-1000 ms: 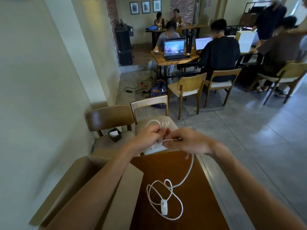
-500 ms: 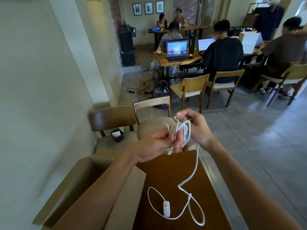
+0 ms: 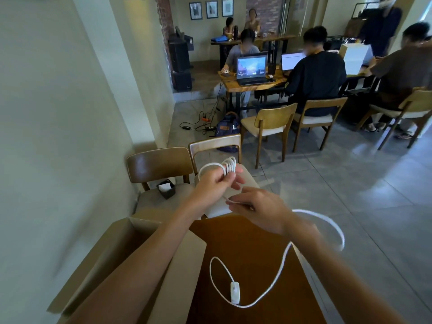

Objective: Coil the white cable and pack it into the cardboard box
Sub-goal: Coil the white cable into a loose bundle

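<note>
White cable (image 3: 284, 260) occupies the centre and lower right of the frame. Its wound portion, several loops stacked side by side, is pinched in the left hand (image 3: 214, 182) just above centre frame, with the fingers closed on the bundle and the loops standing up above the knuckles. From there a short run of cable passes down to the right hand (image 3: 258, 210), which sits slightly lower and to the right; its fingers are curled around the strand, closed on it.

Beyond the right hand the free length swings out in a blurred arc toward the right of the frame, passes behind the right forearm, then drops onto the brown tabletop (image 3: 252, 242) at lower centre. On the tabletop the cable forms one open loop, and the inline switch (image 3: 235, 292) lies flat within that run, near the bottom of the frame.

Cardboard box (image 3: 121, 249) stands at lower left, touching the left edge of the tabletop, flaps open; the left forearm crosses above it. No cable is visible inside it.

Two wooden chairs (image 3: 161, 163) stand beyond the hands at centre frame. A small dark holder (image 3: 166, 188) rests on the left chair's seat.
</note>
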